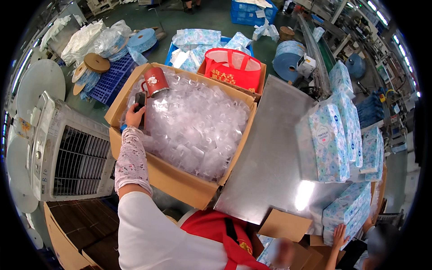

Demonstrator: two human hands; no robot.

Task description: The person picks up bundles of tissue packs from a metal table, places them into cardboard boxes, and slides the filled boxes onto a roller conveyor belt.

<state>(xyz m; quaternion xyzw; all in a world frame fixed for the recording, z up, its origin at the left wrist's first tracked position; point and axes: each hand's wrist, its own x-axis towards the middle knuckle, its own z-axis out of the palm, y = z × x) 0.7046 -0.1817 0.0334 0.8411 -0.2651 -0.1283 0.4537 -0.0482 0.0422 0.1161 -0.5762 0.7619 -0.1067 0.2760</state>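
Note:
My left hand (133, 115), at the end of a floral sleeve, is closed around a small black phone-like object (140, 101) at the left side of a large open cardboard box (180, 184). Clear plastic pieces (198, 123) fill the box; what they are exactly, I cannot make out. A dark red mug (156, 82) with a white design lies tilted on top of them, just beyond my fingers. My right hand does not show.
Right of the box is a metal table (265, 148) bearing blue floral packages (330, 141). A co-worker's hand (340, 236) rests on a package at lower right. A red bag (234, 69) stands behind the box, and a white louvred appliance (67, 153) on its left.

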